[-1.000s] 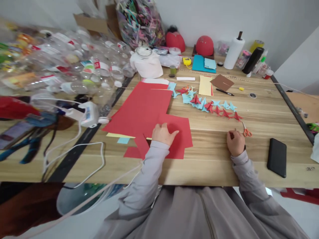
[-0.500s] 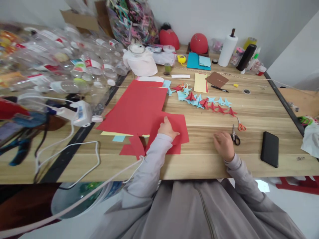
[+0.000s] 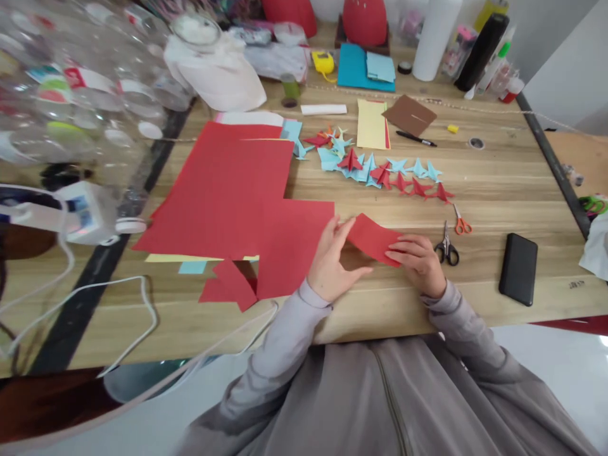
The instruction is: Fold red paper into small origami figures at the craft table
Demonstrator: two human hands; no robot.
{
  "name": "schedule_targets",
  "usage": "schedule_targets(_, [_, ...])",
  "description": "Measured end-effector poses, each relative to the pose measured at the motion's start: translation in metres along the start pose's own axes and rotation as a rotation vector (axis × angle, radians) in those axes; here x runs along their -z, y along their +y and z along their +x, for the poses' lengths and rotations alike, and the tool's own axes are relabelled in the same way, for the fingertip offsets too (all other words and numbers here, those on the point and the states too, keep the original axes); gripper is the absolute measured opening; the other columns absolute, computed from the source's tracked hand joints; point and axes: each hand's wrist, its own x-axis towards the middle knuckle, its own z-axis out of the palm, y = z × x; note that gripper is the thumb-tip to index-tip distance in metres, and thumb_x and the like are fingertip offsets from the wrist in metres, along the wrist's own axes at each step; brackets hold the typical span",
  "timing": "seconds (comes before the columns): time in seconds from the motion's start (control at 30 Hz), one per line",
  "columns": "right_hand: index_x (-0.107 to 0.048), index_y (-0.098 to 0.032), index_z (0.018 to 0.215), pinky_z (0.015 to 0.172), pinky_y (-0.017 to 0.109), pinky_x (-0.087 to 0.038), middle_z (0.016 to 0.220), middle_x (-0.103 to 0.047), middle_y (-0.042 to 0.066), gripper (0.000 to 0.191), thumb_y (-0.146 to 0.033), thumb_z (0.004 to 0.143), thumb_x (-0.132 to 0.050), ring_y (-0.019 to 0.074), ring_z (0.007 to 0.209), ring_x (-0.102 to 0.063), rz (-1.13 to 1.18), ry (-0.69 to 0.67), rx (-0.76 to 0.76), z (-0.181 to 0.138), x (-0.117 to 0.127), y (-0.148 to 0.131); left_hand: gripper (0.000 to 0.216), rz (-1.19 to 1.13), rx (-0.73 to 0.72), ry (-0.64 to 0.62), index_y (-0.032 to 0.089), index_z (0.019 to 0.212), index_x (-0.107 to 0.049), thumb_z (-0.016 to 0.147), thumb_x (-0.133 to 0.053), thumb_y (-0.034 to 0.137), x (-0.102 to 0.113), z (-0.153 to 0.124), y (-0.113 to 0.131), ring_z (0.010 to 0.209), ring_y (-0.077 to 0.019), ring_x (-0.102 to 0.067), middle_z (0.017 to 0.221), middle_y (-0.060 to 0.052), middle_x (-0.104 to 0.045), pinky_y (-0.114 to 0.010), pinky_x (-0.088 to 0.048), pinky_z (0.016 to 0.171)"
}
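A small piece of red paper (image 3: 373,238) is lifted slightly above the wooden table between my hands. My right hand (image 3: 420,261) pinches its right end, fingers on top and the thumb hidden beneath. My left hand (image 3: 332,263) is at the other end; its fingertips touch or nearly touch the paper's left corner, and its thumb is spread apart. Beside that hand lies a red square sheet (image 3: 297,247), overlapping a stack of larger red sheets (image 3: 223,183). Red scraps (image 3: 232,285) lie in front of the stack.
Folded red and blue paper cranes (image 3: 380,171) lie in rows behind my hands. Black scissors (image 3: 446,247), orange scissors (image 3: 460,221) and a black phone (image 3: 519,269) are on the right. Plastic bottles (image 3: 95,95) crowd the left, with a white cable (image 3: 147,304) in front.
My left hand has come off the red sheets and moved right. My right hand has gone from resting near the scissors to holding the small red paper. The view has shifted closer.
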Motion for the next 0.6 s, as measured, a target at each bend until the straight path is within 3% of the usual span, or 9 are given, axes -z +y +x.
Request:
schedule_targets(0.07, [-0.072,-0.032,0.102,0.092,0.042,-0.047,0.101,-0.074,0.001,0.029,-0.021,0.091,-0.047,0.0207,0.108,-0.060,0.108,-0.066,0.017,-0.002,0.008,0.015,0.074,0.147,-0.114,-0.111,0.023,0.128,-0.055,0.060,-0.082,0.032,0.007,-0.002,-0.010,0.140,-0.0384,-0.026,0.152,-0.015,-0.030,-0.058,-0.026,0.111])
schedule_targets(0.17, [-0.073,-0.030,0.097,0.091,0.042,-0.048,0.100,-0.075,0.002,0.029,-0.021,0.090,-0.047,0.0206,0.109,-0.060,0.189,-0.126,0.012,-0.003,0.014,0.027,0.019,0.222,-0.252,-0.173,0.022,0.097,-0.071,0.080,-0.062,0.022,0.002,-0.004,-0.022,0.136,-0.0332,-0.037,0.142,-0.012,-0.048,-0.061,-0.024,0.111])
schedule_targets(0.27, [-0.073,-0.027,0.091,0.092,0.045,-0.047,0.097,-0.075,0.003,0.022,-0.019,0.086,-0.053,0.0215,0.104,-0.063,0.125,-0.124,-0.027,-0.003,0.015,0.027,0.024,0.183,-0.310,-0.189,0.020,0.085,-0.070,0.087,-0.047,0.016,-0.011,-0.008,-0.024,0.117,-0.0250,-0.059,0.114,-0.009,-0.069,-0.056,-0.031,0.110])
schedule_targets(0.37, [-0.071,-0.025,0.086,0.095,0.047,-0.044,0.092,-0.075,0.003,0.009,-0.026,0.081,-0.064,0.0227,0.100,-0.065,0.080,-0.124,-0.137,-0.002,0.011,0.021,0.021,0.140,-0.241,-0.137,0.019,0.088,-0.069,0.087,-0.048,0.018,-0.018,-0.012,-0.019,0.107,-0.0229,-0.065,0.103,-0.008,-0.073,-0.050,-0.042,0.105])
schedule_targets(0.43, [-0.069,-0.023,0.080,0.092,0.045,-0.046,0.082,-0.074,0.003,0.008,-0.027,0.083,-0.063,0.0220,0.093,-0.067,0.069,-0.043,-0.274,-0.001,0.009,0.015,0.016,0.108,-0.155,-0.035,0.018,0.087,-0.068,0.087,-0.053,0.022,-0.020,-0.013,-0.015,0.094,-0.0203,-0.069,0.099,-0.009,-0.074,-0.042,-0.050,0.097])
schedule_targets(0.6, [-0.063,-0.021,0.080,0.081,0.040,-0.049,0.083,-0.070,0.006,0.010,-0.027,0.087,-0.058,0.0211,0.085,-0.065,-0.056,0.107,-0.478,0.001,0.001,0.005,0.025,0.090,0.177,0.171,0.017,0.106,-0.063,0.086,-0.060,0.031,-0.024,-0.008,-0.008,0.080,-0.0168,-0.069,0.099,-0.008,-0.073,-0.030,-0.056,0.078])
